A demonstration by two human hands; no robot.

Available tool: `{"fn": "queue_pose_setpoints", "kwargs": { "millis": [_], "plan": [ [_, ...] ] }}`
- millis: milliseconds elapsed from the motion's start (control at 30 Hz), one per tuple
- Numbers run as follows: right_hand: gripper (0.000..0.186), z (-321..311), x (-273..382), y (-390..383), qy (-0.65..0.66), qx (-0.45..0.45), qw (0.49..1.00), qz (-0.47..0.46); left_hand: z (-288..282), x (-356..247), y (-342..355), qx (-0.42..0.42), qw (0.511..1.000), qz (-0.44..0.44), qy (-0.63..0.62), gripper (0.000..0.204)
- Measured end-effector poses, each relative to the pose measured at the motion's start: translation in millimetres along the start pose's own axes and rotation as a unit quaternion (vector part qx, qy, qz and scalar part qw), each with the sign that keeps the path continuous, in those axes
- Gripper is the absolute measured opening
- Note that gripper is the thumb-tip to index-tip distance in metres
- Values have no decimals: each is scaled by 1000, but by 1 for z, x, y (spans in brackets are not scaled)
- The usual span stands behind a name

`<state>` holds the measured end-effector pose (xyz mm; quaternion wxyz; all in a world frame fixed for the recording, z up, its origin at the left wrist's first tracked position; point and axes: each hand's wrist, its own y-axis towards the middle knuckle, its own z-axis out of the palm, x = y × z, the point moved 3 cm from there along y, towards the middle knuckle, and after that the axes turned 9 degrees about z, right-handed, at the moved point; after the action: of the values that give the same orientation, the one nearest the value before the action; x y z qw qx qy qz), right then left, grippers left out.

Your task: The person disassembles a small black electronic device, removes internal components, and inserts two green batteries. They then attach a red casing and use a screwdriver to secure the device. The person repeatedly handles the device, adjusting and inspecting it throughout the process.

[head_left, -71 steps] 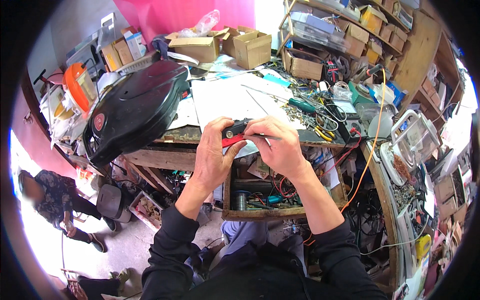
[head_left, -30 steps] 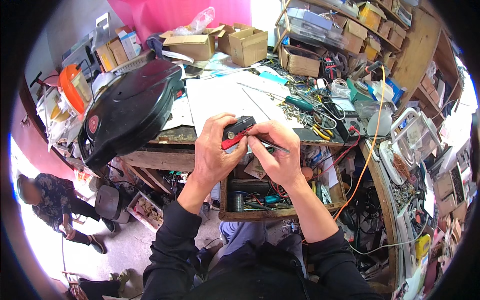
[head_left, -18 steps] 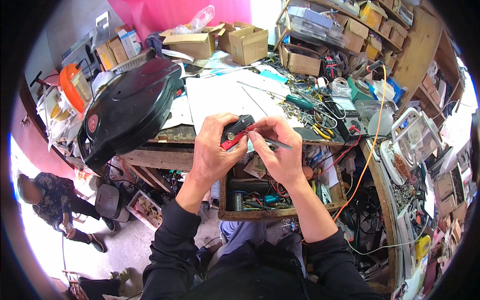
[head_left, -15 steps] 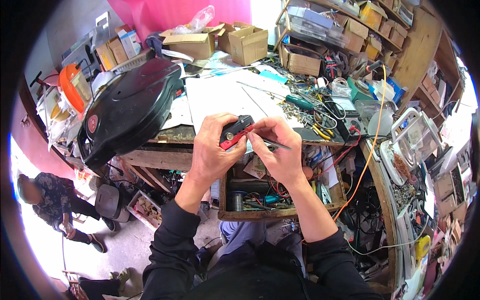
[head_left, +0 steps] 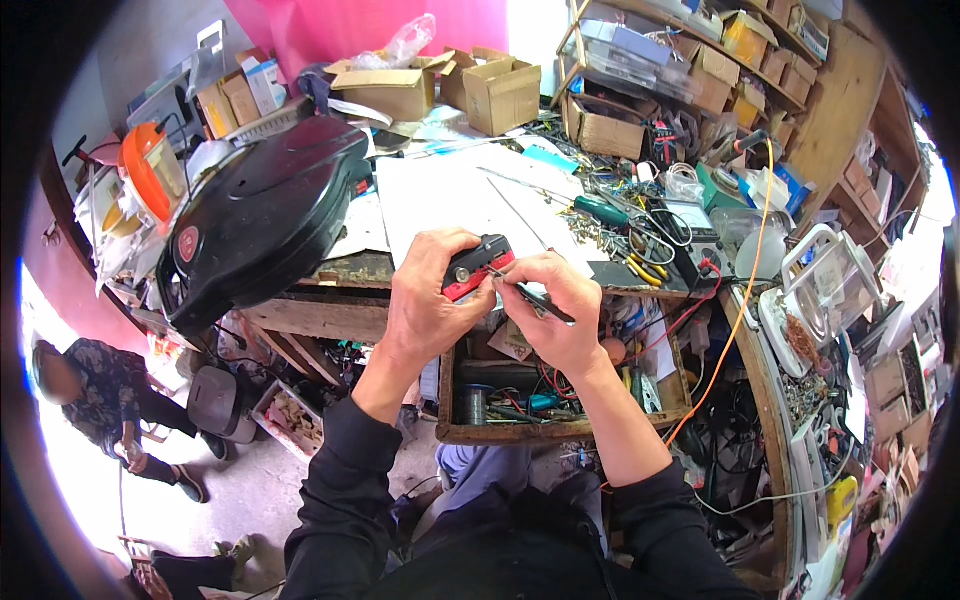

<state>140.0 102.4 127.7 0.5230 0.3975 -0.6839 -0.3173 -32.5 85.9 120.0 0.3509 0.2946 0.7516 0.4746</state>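
My left hand [head_left: 425,295] is wrapped round a small red-and-black device [head_left: 491,249] with a round metal part on its side, held above the bench's front edge. Close against it, my right hand [head_left: 562,318] pinches a slim dark metal tool [head_left: 540,299] that looks like tweezers. The tool's tip meets the device near my left thumb, but the exact contact is hidden by fingers. White paper [head_left: 430,195] lies on the bench just beyond both hands. Below them, an open wooden drawer [head_left: 520,433] holds a solder spool [head_left: 475,405], wires and hand tools.
A large black plastic housing [head_left: 265,215] sits at the left of the bench. Farther right are a green-handled screwdriver [head_left: 600,209], yellow-handled pliers [head_left: 645,270] and a meter [head_left: 690,215]. An orange cable [head_left: 735,330] hangs at right. Another person [head_left: 110,400] is at far left.
My right hand has turned slightly, and the slim tool in it now points at a different angle, closer to the device. My left hand keeps its hold. The view has shifted a little.
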Motion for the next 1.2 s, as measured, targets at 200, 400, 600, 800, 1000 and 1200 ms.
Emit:
{"fn": "queue_pose_setpoints", "kwargs": {
  "millis": [200,400,600,800,1000,1200],
  "plan": [
    [23,5,-2,-6,13,-25,1000,-4,0,2,1,-8,1000,8,-2,44],
    [23,9,-1,-8,13,-39,999,-6,-1,2,1,-14,1000,1,-3,44],
    [23,11,-2,-10,8,-47,999,-10,-1,4,1,-13,1000,-3,-5,43],
    [22,7,-4,-11,27,-39,999,4,-2,0,-1,-3,1000,4,-4,44],
    [20,6,-3,-12,19,-33,999,29,-4,2,-2,-1,1000,8,-10,45],
    [21,6,-3,-10,8,-19,999,41,-5,3,-3,-3,1000,5,-9,45]
  ]
}}
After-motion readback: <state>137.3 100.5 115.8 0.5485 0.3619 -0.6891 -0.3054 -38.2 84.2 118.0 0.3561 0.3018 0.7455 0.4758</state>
